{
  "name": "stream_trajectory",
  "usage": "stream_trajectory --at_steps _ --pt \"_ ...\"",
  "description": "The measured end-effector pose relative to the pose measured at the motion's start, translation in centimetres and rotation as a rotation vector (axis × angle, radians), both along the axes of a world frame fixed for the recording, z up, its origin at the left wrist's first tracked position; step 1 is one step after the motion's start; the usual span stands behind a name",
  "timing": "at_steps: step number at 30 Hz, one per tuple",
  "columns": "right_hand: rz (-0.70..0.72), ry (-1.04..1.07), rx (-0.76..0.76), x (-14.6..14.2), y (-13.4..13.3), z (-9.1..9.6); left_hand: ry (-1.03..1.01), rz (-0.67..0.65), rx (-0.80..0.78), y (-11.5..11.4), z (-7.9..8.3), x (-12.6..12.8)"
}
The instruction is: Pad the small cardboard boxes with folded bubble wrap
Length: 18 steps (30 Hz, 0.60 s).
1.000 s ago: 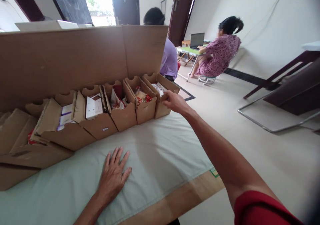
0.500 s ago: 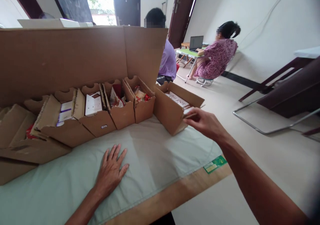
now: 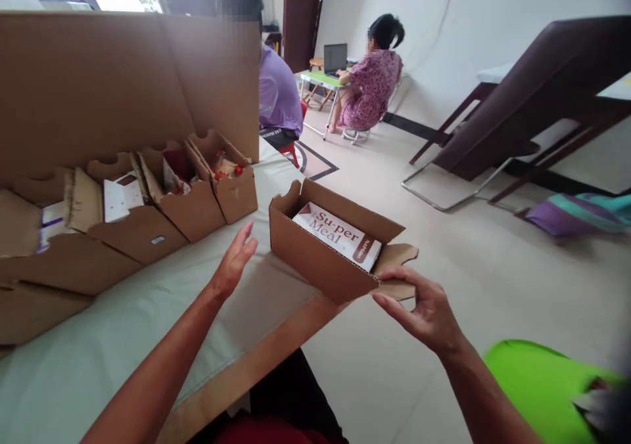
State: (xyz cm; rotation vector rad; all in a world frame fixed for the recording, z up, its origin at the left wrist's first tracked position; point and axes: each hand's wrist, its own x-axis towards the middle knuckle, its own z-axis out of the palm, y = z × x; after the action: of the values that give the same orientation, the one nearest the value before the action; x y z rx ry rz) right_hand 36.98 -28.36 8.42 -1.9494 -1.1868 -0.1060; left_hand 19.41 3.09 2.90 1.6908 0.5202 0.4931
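Observation:
My right hand [image 3: 424, 309] grips the near end flap of a small open cardboard box [image 3: 315, 260], which hangs over the table's front edge. Inside the box lies a white packet [image 3: 336, 234] printed "Su-per Meal". My left hand [image 3: 234, 260] is raised above the table with its fingers stretched out, just left of the box and not touching it. Further left a row of similar small boxes [image 3: 197, 204] stands inside a large cardboard carton [image 3: 98, 83] with its tall flap upright.
The table [image 3: 148, 312] has a pale green cloth and a wooden front edge. Two people sit on the floor behind, one at a low table with a laptop [image 3: 335, 58]. A dark tilted table [image 3: 532, 96] stands right; something bright green [image 3: 537, 385] lies bottom right.
My right hand has pulled the end box out of the row, toward me and past the table edge. My left hand has lifted off the cloth toward the box. The view has swung right.

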Motion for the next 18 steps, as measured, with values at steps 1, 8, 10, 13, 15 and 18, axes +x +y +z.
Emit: stream_trajectory --at_steps 1,8,10,13,15,18 --pt "-0.007 0.003 -0.009 -0.2 -0.2 -0.1 -0.046 -0.027 -0.099 -0.1 0.6 1.3" --pt "-0.283 0.2 0.201 -2.9 0.4 -4.5 -0.251 -0.092 -0.322 -2.0 2.4 5.8" --pt "-0.314 0.338 0.166 -3.7 1.1 -6.1 -0.299 -0.059 -0.3 -2.9 2.1 5.5" --pt "-0.372 0.391 0.113 -4.3 2.7 -7.0 -0.397 0.009 -0.244 -4.5 1.1 3.7" --pt "-0.36 0.343 0.129 -4.4 4.3 -6.4 -0.456 0.116 -0.23 -5.6 0.6 1.8" --pt "-0.208 0.3 0.143 -4.3 7.5 -4.9 -0.52 0.299 -0.218 -6.5 0.4 -1.7"
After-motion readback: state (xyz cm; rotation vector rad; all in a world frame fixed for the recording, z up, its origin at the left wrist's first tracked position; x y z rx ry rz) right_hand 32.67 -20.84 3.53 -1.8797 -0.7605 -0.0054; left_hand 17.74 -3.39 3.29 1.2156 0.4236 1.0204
